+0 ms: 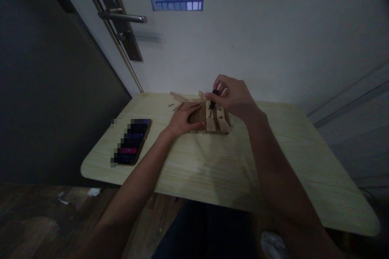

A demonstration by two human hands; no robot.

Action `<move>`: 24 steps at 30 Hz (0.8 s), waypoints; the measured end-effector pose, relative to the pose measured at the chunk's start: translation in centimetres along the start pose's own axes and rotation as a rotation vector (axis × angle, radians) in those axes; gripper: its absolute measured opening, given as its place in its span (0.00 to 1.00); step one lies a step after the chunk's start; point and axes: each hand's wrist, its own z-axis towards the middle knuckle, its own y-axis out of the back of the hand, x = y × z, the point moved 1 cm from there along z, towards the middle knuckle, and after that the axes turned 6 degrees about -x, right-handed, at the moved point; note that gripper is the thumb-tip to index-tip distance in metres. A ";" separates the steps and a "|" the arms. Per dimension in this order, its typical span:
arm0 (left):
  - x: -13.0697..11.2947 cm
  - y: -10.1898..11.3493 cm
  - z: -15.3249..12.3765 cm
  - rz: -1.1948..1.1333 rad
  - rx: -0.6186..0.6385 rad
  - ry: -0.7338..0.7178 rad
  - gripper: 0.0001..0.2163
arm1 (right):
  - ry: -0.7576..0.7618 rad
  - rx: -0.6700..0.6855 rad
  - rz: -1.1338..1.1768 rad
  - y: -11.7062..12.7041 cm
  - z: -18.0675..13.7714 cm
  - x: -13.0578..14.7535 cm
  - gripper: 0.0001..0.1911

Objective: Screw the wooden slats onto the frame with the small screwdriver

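On a pale bench (194,166), from left: a phone (130,145) lies flat. Next come thin loose pieces (171,105), perhaps screws, with a slim wooden strip (178,96) behind, seemingly unused so far. The left hand (184,119), its grip released and spread, rests on a brown wooden board (196,117) mid-bench. Two pale slats cross the board's right part. The left slat (210,124) seems only part-fastened: a black-handled screwdriver (212,104) tilts over it, tip down. The right slat (224,124) shows dark spots (220,117), likely screws already in. The right hand (232,94) has its grip clenched around the screwdriver
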 end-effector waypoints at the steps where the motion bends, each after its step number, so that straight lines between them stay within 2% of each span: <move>1: 0.0 0.0 0.0 0.002 0.002 0.005 0.32 | -0.003 0.012 0.005 0.1 0.0 0.1 0.12; 6: 0.0 0.1 -0.1 -0.008 -0.001 0.001 0.33 | 0.023 0.072 0.004 0.7 0.1 0.2 0.10; 13: 0.4 0.1 -0.3 -0.009 -0.018 -0.007 0.33 | 0.054 0.202 0.158 1.0 0.0 -0.8 0.11; 17: 0.2 0.1 -0.2 -0.015 -0.014 0.001 0.32 | 0.032 0.129 0.104 1.0 0.1 -0.7 0.08; 24: 0.0 -0.1 0.0 -0.005 -0.009 0.011 0.31 | 0.062 -0.013 -0.123 0.0 -0.2 0.3 0.14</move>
